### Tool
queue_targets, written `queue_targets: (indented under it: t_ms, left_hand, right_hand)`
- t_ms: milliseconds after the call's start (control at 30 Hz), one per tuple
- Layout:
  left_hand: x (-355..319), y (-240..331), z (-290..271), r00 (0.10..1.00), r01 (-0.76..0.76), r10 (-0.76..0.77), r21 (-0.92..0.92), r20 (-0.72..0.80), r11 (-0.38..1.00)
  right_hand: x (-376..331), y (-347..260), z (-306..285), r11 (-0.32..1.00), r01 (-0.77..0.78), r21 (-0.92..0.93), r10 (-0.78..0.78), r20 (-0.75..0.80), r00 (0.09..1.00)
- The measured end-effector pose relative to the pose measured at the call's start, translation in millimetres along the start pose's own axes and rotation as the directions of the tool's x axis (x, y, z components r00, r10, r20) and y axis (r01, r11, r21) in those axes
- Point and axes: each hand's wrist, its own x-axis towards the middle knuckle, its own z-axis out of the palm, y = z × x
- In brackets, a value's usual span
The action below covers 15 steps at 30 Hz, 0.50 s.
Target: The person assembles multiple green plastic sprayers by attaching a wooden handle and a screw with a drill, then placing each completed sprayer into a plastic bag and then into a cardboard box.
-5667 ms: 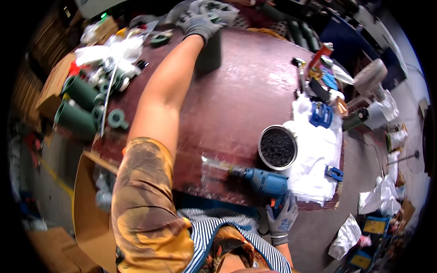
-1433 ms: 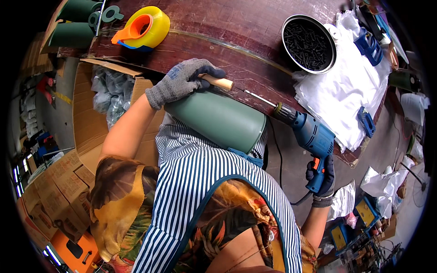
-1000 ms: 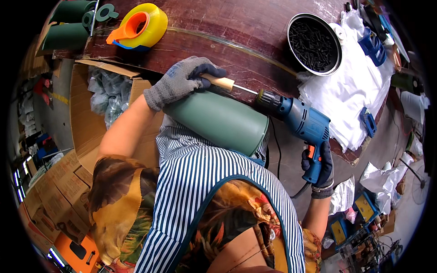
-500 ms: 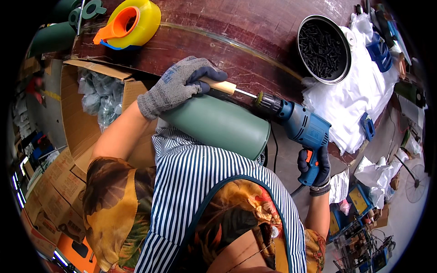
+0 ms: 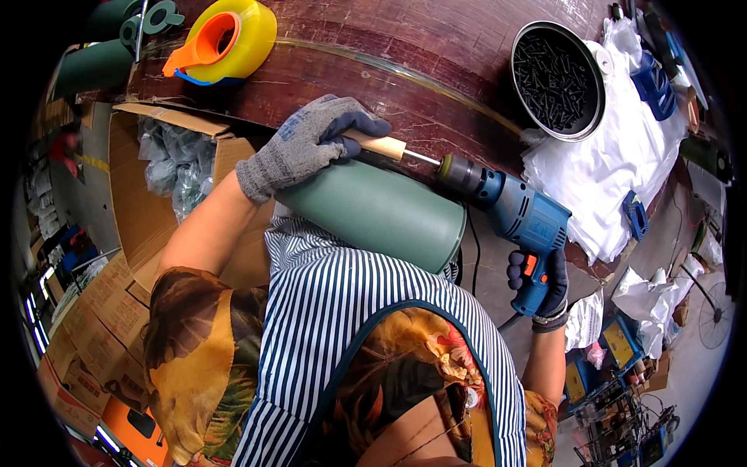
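Observation:
My left hand, in a grey knitted glove with dark fingertips, is closed around a pale wooden handle. A thin metal shaft runs from that handle into the chuck of a blue power drill. Gripping the drill by its pistol handle is my gloved right hand, with the orange trigger showing beside the fingers. A dark green cylinder lies across my lap under my left hand, against the table edge. The inside of my left palm is hidden.
On the dark red table sit a yellow tape roll in an orange dispenser and a round tin of black screws. White plastic sheeting drapes the right side. An open cardboard box with plastic-wrapped items stands at left.
The drill chuck, ridged and sharp before, now looks smooth and blurred, as if turning. The fingers of my right hand have shifted slightly by the trigger. My left hand keeps its grip.

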Motion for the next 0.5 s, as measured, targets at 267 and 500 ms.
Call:
queue_targets:
  t_ms: [267,500]
  left_hand:
    - [-1,-5,1,1.0,-0.001,0.001,0.003,-0.001,1.0]
    - [-2,-5,1,1.0,0.006,-0.005,-0.048,0.017,0.999]
  right_hand:
    - [2,0,-17,0.998,0.045,-0.052,-0.039,0.11,0.993]
    - [5,-1,-20,0.994,0.056,-0.09,-0.042,0.146,0.988]
